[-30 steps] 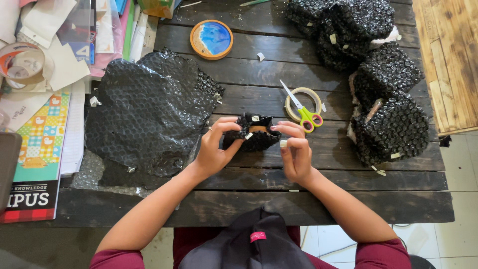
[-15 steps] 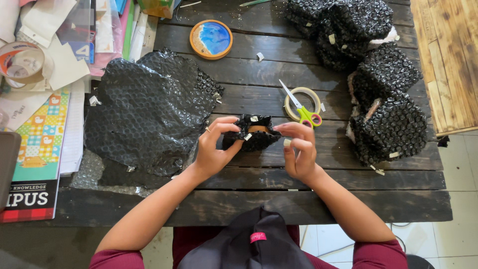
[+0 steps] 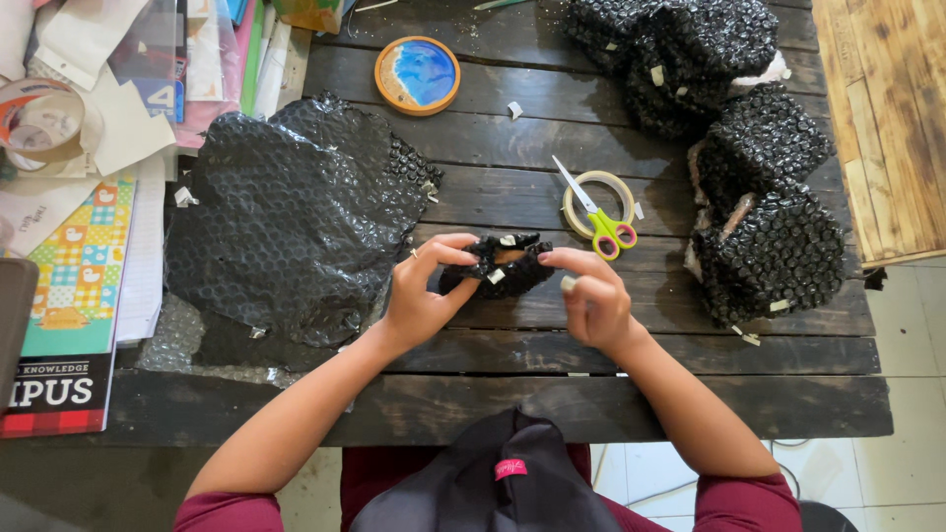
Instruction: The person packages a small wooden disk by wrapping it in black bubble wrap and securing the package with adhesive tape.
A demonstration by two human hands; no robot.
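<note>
1. A small bundle (image 3: 505, 264) wrapped in black bubble wrap sat mid-table, pinched by the left hand (image 3: 422, 296); the wrapping looked nearly closed.
2. The right hand (image 3: 591, 300) touched its other end, a scrap of tape on one fingertip; pressing that tape down seemed the likely next need.
3. Scissors (image 3: 598, 214) on a tape roll (image 3: 594, 187) lay just beyond.
4. A loose wrap sheet (image 3: 296, 217) lay left, finished parcels (image 3: 769, 236) right, neither obstructing.
</note>
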